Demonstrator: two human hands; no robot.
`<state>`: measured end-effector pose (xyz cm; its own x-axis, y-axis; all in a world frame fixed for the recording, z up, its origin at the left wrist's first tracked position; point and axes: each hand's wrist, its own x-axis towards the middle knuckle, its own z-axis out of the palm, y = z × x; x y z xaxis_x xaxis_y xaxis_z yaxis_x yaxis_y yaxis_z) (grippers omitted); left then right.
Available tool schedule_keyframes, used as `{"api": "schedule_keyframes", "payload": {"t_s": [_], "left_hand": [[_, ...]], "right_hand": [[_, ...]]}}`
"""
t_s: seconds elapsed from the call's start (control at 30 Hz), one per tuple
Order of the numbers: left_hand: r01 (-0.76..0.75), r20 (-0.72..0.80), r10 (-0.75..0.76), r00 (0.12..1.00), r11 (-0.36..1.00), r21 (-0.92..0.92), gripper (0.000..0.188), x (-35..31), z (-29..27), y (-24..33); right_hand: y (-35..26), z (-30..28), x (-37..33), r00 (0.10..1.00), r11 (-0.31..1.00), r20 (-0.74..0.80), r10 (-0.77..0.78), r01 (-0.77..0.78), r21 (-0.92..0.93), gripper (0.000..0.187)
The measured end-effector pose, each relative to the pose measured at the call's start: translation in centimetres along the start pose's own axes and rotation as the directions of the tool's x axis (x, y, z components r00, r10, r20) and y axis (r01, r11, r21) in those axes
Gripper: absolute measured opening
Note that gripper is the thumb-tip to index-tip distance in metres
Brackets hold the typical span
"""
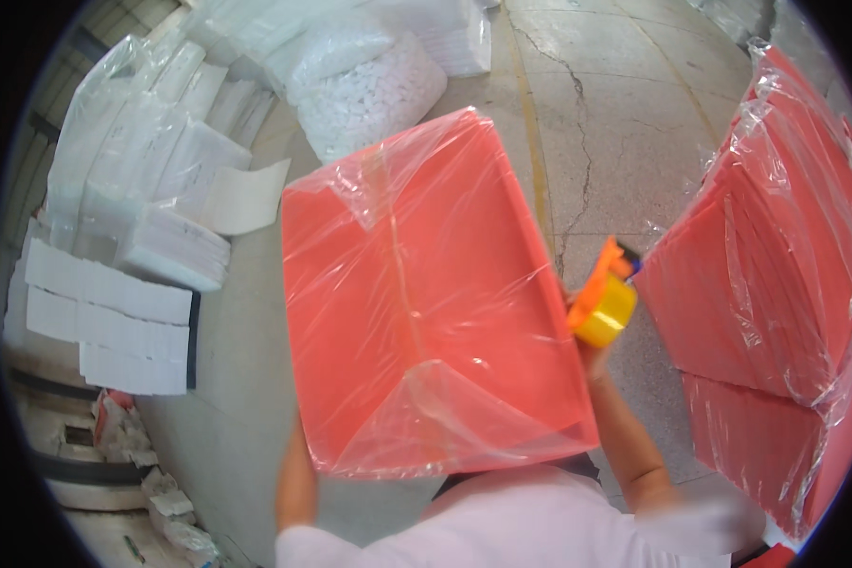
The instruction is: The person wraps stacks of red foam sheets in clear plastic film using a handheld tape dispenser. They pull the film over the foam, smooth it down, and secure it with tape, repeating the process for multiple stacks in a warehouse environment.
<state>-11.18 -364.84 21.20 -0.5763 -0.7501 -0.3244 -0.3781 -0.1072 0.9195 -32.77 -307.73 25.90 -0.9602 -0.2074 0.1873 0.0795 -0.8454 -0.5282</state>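
Observation:
A large red sheet pack [464, 246], wrapped in clear plastic film, is held up in front of my body. A strip of tape [402, 275] runs down the middle of its face, and the film is folded over at both ends. My right hand [587, 352] is at the pack's right edge, closed on an orange tape dispenser [592, 295] with a yellow roll. Part of that hand is covered by the dispenser and the pack. My left forearm reaches up to the pack's lower left edge; the left hand itself is hidden behind it.
On the right stand stacked red sheet packs [767, 275] in clear film. White wrapped packs [151, 161] are piled at the left, near stacks of white sheets [109, 317]. A clear bag of small white pieces [374, 90] sits ahead on the concrete floor [625, 142].

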Motion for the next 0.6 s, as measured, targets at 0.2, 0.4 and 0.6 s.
{"api": "schedule_keyframes", "payload": {"t_s": [0.2, 0.4, 0.6], "left_hand": [[-0.037, -0.117, 0.052, 0.992, 0.991, 0.130, 0.058, -4.4, 0.2, 4.1], [-0.233, -0.207, 0.309, 0.928, 0.916, 0.325, 0.053, -1.0, -9.8, 16.3], [-0.230, -0.190, 0.338, 0.922, 0.871, 0.434, 0.049, 10.2, -16.2, 18.4]], "right_hand": [[1.8, 3.2, 3.6, 0.987, 0.996, 0.138, 0.083, -0.077, -0.048, 0.060], [2.9, 15.5, 13.2, 0.996, 0.997, 0.033, 0.081, -0.080, -0.009, 0.046], [8.3, 22.2, 20.1, 0.987, 0.989, -0.055, 0.148, -0.147, 0.013, 0.040]]}}
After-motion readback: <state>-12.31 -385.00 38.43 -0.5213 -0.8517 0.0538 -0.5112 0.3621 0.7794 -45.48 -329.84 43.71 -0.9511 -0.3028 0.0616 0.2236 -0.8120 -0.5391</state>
